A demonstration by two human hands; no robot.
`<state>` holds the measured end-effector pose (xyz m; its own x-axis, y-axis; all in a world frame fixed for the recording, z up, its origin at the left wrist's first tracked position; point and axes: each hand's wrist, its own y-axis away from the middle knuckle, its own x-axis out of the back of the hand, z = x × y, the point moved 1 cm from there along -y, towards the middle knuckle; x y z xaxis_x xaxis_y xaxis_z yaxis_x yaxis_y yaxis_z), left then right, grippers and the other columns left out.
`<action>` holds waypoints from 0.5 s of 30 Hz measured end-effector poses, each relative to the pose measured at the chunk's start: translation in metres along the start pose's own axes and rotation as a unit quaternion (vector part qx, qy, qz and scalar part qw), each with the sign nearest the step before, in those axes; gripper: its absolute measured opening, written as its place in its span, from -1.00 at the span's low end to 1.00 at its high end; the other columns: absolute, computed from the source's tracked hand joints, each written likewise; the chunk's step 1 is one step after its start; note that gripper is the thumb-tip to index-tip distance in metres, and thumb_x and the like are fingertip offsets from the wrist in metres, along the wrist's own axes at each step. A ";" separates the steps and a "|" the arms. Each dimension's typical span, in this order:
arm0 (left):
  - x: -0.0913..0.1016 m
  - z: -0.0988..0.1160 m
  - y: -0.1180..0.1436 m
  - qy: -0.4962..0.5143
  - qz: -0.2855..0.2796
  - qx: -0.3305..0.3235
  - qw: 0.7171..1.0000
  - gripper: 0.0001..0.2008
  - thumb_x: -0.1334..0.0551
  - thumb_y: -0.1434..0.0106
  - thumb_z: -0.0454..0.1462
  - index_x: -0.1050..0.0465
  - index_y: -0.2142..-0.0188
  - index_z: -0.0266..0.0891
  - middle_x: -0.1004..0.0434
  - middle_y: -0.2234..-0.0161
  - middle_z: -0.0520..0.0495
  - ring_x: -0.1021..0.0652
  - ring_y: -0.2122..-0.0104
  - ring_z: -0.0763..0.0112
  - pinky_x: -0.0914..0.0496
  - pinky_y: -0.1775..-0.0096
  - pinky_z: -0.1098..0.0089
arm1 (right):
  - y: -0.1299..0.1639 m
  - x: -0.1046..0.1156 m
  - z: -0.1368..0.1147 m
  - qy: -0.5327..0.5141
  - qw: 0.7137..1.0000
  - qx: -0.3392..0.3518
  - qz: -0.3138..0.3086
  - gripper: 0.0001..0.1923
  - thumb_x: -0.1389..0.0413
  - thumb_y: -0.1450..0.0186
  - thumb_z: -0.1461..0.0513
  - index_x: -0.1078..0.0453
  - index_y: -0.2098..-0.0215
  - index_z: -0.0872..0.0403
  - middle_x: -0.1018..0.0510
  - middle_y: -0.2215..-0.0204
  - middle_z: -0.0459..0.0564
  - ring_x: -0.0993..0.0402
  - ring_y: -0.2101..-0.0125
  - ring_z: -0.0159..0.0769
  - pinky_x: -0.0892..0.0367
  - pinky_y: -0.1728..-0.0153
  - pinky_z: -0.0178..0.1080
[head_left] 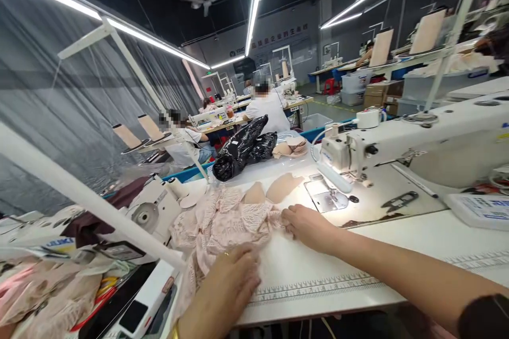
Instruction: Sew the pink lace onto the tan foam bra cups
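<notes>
A pale pink lace fabric (226,217) lies bunched on the white table, left of the sewing machine's needle plate (330,198). My right hand (308,226) pinches its right edge, with the fingertips pressed together. At the fabric's near edge, my left hand (228,283) has its fingers curled down and closed on the lace; the fingertips are partly blurred and hidden. Just beyond the lace are a beige cup-shaped piece (255,194) and a flat beige piece (284,186). The sewing machine head (342,151) stands to the right with its lamp lit.
Black plastic bags (242,151) and stacked beige pads (296,145) sit at the back. Thread snips (400,201) and a plastic box (481,209) lie right. A ruler strip (314,290) runs along the front edge. A white pole (91,198) crosses the left; co-workers sit ahead.
</notes>
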<state>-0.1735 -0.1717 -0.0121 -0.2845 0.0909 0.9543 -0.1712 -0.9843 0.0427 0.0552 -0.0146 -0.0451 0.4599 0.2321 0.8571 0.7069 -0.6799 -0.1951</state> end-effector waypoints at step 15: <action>-0.038 0.083 -0.097 0.159 -0.026 -0.084 0.983 -0.82 -0.24 -0.29 -0.15 -0.49 0.39 -0.17 -0.58 0.34 -0.07 -0.52 0.25 0.17 -0.40 0.09 0.23 | 0.106 0.054 0.018 -0.283 0.954 0.027 0.095 -0.74 0.08 -0.54 0.09 -0.30 0.25 0.01 -0.41 0.35 -0.08 -0.34 0.32 -0.27 -0.27 0.25 -0.24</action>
<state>-0.0678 -0.0927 -0.0280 -0.5479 0.2092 0.8100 -0.3393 -0.9406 0.0134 0.1644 -0.0612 -0.0284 0.7877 0.4570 0.4131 0.6020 -0.7132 -0.3591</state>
